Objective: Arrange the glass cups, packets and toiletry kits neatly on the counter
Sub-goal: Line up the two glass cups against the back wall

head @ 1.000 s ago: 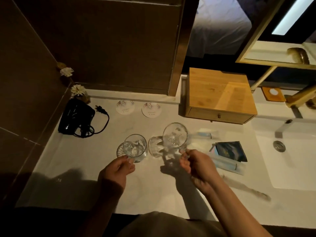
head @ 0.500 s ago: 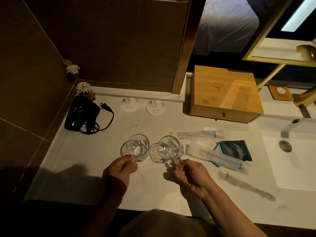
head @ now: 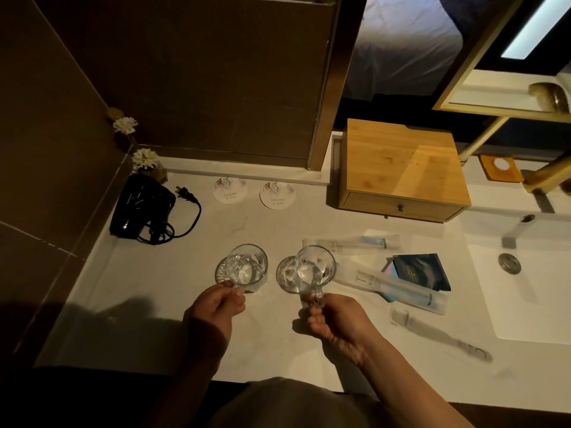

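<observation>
Gripping a cup (head: 246,268) each by the handle, both hands (head: 216,307) hover before the box (head: 401,168); coasters (head: 230,189) sit bare. Kits (head: 392,285) and packet (head: 421,270) lie scattered right of the cups; most work remains.

The sink (head: 525,304) and faucet (head: 547,177) are running off the right edge. Print on the coasters (head: 230,190) and packets (head: 420,271) is reading too small. The left hand (head: 213,310) is hiding its cup's (head: 246,268) handle.

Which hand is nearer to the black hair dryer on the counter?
The left. The left hand holds a glass cup, right of and nearer the camera than the hair dryer. The right hand is farther right, holding the other cup.
</observation>
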Demonstrator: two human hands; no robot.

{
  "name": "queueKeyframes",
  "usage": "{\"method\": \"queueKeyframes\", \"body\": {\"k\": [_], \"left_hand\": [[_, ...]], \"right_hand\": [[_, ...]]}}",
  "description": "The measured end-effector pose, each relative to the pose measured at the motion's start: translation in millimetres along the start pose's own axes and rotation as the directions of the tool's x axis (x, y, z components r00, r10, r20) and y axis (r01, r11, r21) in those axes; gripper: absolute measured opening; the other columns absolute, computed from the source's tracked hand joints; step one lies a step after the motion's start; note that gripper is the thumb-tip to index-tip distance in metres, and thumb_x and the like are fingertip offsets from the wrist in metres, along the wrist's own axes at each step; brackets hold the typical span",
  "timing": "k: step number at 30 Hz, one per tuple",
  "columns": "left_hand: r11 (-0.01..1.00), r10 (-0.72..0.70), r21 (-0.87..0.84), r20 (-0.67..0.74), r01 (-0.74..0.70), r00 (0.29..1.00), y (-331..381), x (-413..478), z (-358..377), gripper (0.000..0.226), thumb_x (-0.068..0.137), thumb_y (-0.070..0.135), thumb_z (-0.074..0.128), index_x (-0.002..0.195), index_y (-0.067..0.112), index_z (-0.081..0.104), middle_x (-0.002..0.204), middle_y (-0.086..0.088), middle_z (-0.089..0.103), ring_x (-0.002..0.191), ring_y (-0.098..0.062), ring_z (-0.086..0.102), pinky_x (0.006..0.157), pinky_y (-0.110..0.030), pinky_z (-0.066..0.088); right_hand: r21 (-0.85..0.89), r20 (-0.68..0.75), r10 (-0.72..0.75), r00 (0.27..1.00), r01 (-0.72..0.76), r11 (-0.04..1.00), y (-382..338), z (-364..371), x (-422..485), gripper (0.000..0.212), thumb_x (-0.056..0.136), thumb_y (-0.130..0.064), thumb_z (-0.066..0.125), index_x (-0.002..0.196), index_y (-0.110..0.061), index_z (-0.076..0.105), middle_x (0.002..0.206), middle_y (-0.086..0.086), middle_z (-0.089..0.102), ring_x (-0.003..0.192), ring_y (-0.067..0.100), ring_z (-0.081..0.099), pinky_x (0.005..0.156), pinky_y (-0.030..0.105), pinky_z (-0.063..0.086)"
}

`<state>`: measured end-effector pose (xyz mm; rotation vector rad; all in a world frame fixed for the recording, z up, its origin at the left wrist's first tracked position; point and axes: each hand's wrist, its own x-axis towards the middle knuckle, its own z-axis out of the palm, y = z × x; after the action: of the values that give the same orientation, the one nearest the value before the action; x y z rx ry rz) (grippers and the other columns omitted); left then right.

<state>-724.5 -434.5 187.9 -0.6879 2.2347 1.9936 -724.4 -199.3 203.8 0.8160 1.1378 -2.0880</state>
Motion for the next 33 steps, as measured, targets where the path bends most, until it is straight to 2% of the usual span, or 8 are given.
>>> {"method": "queueKeyframes", "body": {"k": [2,4,9,12,14,16,21,33], "left_hand": [[1.0,0.009,0.001,0.001,-0.009,1.0,1,0,1,0.019,0.092,0.01,0.064,0.086,0.027,0.072,0.087,0.001,0.077,0.082,-0.022,0.074,0.084,-0.048,0.059],[1.0,0.02,0.008,0.007,-0.02,1.0,0,0,1,0.019,0.092,0.01,0.064,0.087,0.026,0.071,0.088,0.001,0.076,0.081,-0.021,0.074,0.082,-0.049,0.06],[0.999,0.034,0.024,0.008,-0.034,0.999,1,-2,2,0.013,0.091,0.014,0.065,0.088,0.026,0.07,0.087,-0.002,0.075,0.08,-0.02,0.074,0.078,-0.05,0.061],[0.998,0.051,0.044,0.023,-0.052,0.998,1,-3,1,0.011,0.092,0.016,0.064,0.087,0.025,0.069,0.089,0.005,0.075,0.08,-0.018,0.074,0.079,-0.05,0.06],[0.997,0.053,0.055,0.039,-0.055,0.998,0,-3,1,0.011,0.093,0.017,0.063,0.088,0.024,0.069,0.089,0.006,0.075,0.081,-0.017,0.074,0.08,-0.05,0.06],[0.995,0.056,0.074,0.053,-0.06,0.997,-1,-3,1,0.01,0.093,0.018,0.062,0.088,0.024,0.069,0.089,0.006,0.075,0.081,-0.016,0.074,0.082,-0.051,0.06],[0.993,0.067,0.096,0.059,-0.073,0.996,1,-1,2,0.022,0.092,0.018,0.063,0.08,0.035,0.071,0.086,0.007,0.074,0.079,-0.013,0.073,0.079,-0.049,0.06],[0.998,0.011,0.068,0.029,-0.013,1.0,4,2,7,0.014,0.091,0.01,0.065,0.078,0.016,0.068,0.082,-0.012,0.07,0.079,-0.03,0.072,0.077,-0.051,0.06]], "right_hand": [[-0.019,-0.027,-0.017,0.999,0.017,1.0,-2,2,-3,0.023,0.093,-0.007,0.049,0.098,0.009,0.066,0.067,0.013,0.06,0.052,0.02,0.06,0.085,0.045,0.06],[-0.013,-0.054,-0.046,0.997,0.046,0.999,-4,5,-9,0.028,0.096,-0.007,0.047,0.105,0.013,0.064,0.071,0.019,0.063,0.054,0.023,0.061,0.065,0.036,0.063],[-0.23,-0.179,-0.295,0.938,0.252,0.94,1,7,-32,0.031,0.102,-0.012,0.043,0.1,0.008,0.067,0.081,0.03,0.064,0.061,0.035,0.063,0.066,0.044,0.063],[-0.609,-0.213,-0.582,0.785,0.359,0.708,8,2,-41,0.024,0.1,-0.023,0.051,0.092,-0.015,0.072,0.083,0.007,0.073,0.072,0.013,0.068,0.066,0.019,0.058],[-0.755,-0.154,-0.677,0.72,0.356,0.551,7,1,-42,0.02,0.093,-0.041,0.055,0.092,-0.029,0.071,0.09,-0.008,0.073,0.084,0.005,0.066,0.07,0.016,0.052],[-0.801,-0.097,-0.695,0.712,0.359,0.48,5,2,-39,0.027,0.082,-0.054,0.058,0.091,-0.031,0.07,0.091,-0.013,0.071,0.085,0.004,0.064,0.073,0.02,0.052],[-0.873,-0.061,-0.74,0.67,0.324,0.366,0,9,-30,0.017,0.081,-0.041,0.074,0.083,-0.026,0.067,0.084,-0.01,0.067,0.077,0.006,0.064,0.066,0.021,0.054],[-0.906,-0.041,-0.713,0.7,0.275,0.322,-1,7,-23,0.012,0.089,-0.03,0.064,0.081,-0.021,0.064,0.08,-0.006,0.068,0.074,0.01,0.065,0.065,0.032,0.056]]}}
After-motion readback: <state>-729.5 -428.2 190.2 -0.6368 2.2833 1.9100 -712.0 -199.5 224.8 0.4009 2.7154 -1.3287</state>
